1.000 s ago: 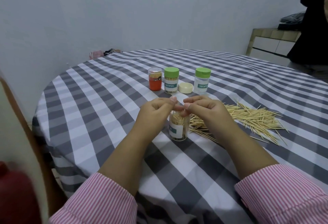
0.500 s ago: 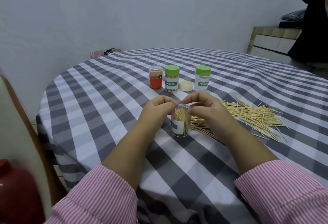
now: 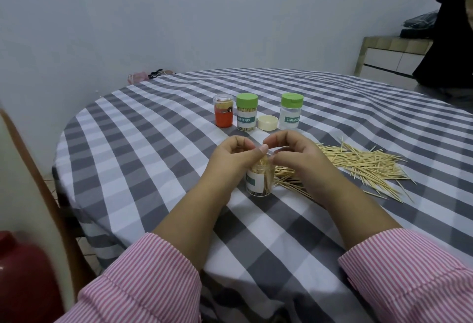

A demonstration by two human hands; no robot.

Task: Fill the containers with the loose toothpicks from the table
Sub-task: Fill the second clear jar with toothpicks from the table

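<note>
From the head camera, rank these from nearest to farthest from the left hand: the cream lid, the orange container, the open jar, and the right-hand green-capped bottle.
Measured from the left hand:
1. Open jar, held right at its fingers.
2. Cream lid, just beyond, slightly right.
3. Orange container, far left of the row.
4. Right-hand green-capped bottle, far right of the row.

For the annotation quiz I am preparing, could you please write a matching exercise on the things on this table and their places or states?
Things:
1. orange container
2. cream lid
3. loose toothpicks
4. open jar

Places or states:
A. piled right of the hands
B. between the two green-capped bottles
C. held between both hands
D. leftmost in the back row

Pairs: 1-D, 2-B, 3-A, 4-C
</note>
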